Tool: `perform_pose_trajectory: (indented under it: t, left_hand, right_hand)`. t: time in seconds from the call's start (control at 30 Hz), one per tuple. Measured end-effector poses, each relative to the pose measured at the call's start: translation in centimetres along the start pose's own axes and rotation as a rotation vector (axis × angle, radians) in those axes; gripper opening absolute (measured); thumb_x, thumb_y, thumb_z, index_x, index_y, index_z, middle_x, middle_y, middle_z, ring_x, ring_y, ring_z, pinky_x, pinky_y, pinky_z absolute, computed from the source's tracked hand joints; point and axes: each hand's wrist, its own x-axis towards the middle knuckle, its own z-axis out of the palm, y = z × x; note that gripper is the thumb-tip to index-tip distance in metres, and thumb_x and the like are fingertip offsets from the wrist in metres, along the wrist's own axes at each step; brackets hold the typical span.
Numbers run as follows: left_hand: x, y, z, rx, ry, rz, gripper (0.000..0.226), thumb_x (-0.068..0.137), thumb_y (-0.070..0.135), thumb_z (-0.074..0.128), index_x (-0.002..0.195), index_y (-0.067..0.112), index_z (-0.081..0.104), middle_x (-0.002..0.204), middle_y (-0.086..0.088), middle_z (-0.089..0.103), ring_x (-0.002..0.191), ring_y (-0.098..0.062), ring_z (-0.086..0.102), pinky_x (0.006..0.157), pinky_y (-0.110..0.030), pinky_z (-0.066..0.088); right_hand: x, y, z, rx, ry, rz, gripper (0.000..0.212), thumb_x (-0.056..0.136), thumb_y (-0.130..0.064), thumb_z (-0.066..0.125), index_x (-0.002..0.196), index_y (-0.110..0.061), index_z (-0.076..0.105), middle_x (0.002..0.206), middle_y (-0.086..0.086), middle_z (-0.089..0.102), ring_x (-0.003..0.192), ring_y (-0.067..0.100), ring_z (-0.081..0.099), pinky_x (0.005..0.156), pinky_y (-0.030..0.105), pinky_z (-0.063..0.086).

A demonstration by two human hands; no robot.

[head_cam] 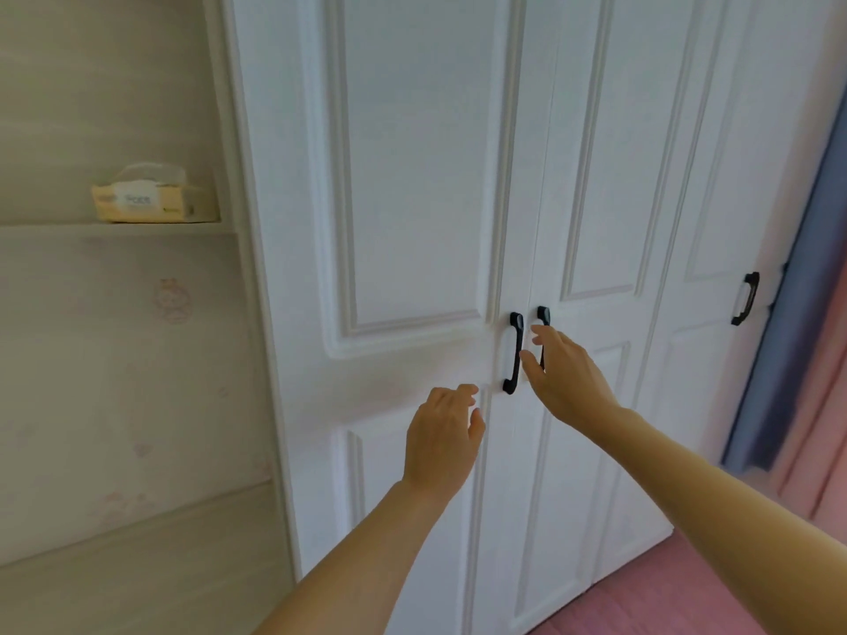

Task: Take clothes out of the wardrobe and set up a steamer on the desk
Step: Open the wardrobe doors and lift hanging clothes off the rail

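Observation:
A white panelled wardrobe (412,176) fills the view, its doors closed. Two black handles sit side by side at the middle seam: the left handle (514,353) and the right handle (543,316). My right hand (566,375) reaches in front of the right handle, fingers spread and relaxed, covering its lower part; whether it touches is unclear. My left hand (442,440) hovers below and left of the left handle, fingers loosely bent, holding nothing. No clothes or steamer are in view.
A third black handle (746,299) is on the far right door. A tissue pack (151,197) lies on a shelf (114,229) left of the wardrobe. Blue and pink curtains (797,359) hang at the right, above a pink floor (664,598).

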Motion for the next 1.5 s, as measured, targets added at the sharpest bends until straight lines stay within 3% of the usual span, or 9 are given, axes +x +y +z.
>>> perform_pose_trajectory:
  t: [0.2,0.4,0.57,0.67,0.8,1.07,1.17,1.37,1.5]
  left_hand:
    - [4.0,2.2,3.6,-0.08,0.014,-0.049,0.03,0.096,0.023,0.052,0.126,0.017,0.055,0.115,-0.002,0.066,0.097,-0.019,0.064,0.08,-0.029,0.054]
    - [6.7,3.4,6.4,-0.148,0.0,-0.134,0.04,0.098,0.024,0.049,0.137,0.018,0.042,0.127,0.0,0.062,0.111,-0.017,0.061,0.091,-0.028,0.052]
    - [7.6,4.1,8.0,-0.224,0.021,-0.209,0.039,0.098,0.022,0.05,0.136,0.019,0.042,0.118,-0.003,0.064,0.105,-0.02,0.062,0.088,-0.029,0.052]
    - [7.9,4.5,8.6,-0.249,0.033,-0.252,0.04,0.098,0.024,0.05,0.137,0.02,0.041,0.119,-0.001,0.062,0.104,-0.018,0.061,0.09,-0.028,0.052]
    - [8.0,5.1,8.9,-0.281,0.054,-0.29,0.039,0.097,0.023,0.051,0.135,0.02,0.042,0.12,0.001,0.06,0.105,-0.015,0.059,0.09,-0.026,0.052]
    - [7.4,5.9,8.3,-0.225,0.063,-0.318,0.032,0.098,0.023,0.049,0.13,0.022,0.044,0.11,0.003,0.06,0.098,-0.013,0.06,0.081,-0.022,0.049]
    - [6.7,6.3,8.0,-0.214,0.065,-0.304,0.032,0.098,0.022,0.049,0.13,0.022,0.045,0.109,0.003,0.06,0.098,-0.014,0.06,0.081,-0.025,0.05]
    - [4.8,7.9,6.8,-0.249,0.038,-0.27,0.031,0.098,0.022,0.048,0.129,0.023,0.046,0.108,0.002,0.061,0.096,-0.014,0.059,0.083,-0.027,0.052]
    - [2.7,8.8,5.8,-0.259,0.021,-0.202,0.032,0.099,0.022,0.048,0.13,0.023,0.046,0.105,0.001,0.061,0.093,-0.014,0.06,0.083,-0.028,0.053]
  right_hand:
    - [4.6,1.3,-0.4,0.045,0.003,-0.036,0.047,0.098,-0.033,0.043,0.14,-0.012,0.037,0.137,0.005,0.05,0.117,0.024,0.054,0.094,0.036,0.046]
    - [8.3,1.6,-0.2,0.155,0.038,-0.044,0.044,0.097,-0.031,0.046,0.136,-0.011,0.04,0.133,0.006,0.053,0.113,0.023,0.056,0.09,0.033,0.046]
    - [9.5,1.4,-0.7,0.3,0.056,-0.002,0.044,0.098,-0.029,0.046,0.138,-0.012,0.038,0.108,0.006,0.061,0.091,0.023,0.06,0.078,0.033,0.049]
    - [10.1,1.6,-0.8,0.362,0.051,0.036,0.048,0.097,-0.032,0.047,0.14,-0.013,0.036,0.119,0.003,0.059,0.098,0.017,0.056,0.081,0.029,0.045]
    - [10.4,1.8,-1.2,0.417,0.04,0.045,0.05,0.097,-0.034,0.048,0.141,-0.014,0.037,0.129,0.003,0.055,0.113,0.021,0.054,0.094,0.035,0.047]
    - [10.2,1.3,-1.4,0.586,0.043,0.053,0.051,0.096,-0.033,0.051,0.143,-0.02,0.032,0.128,0.003,0.053,0.107,0.017,0.054,0.092,0.037,0.05]
    - [9.3,1.3,-1.3,0.571,0.113,0.017,0.054,0.097,-0.027,0.05,0.145,-0.023,0.025,0.12,0.002,0.054,0.103,0.018,0.055,0.082,0.028,0.048]
    - [6.8,1.8,-1.8,0.537,0.188,-0.001,0.055,0.097,-0.028,0.049,0.145,-0.028,0.021,0.124,0.006,0.053,0.105,0.019,0.055,0.082,0.026,0.043]
    - [4.0,1.7,-3.1,0.532,0.239,0.009,0.055,0.097,-0.028,0.051,0.144,-0.03,0.022,0.116,0.0,0.052,0.096,0.016,0.056,0.067,0.011,0.04]
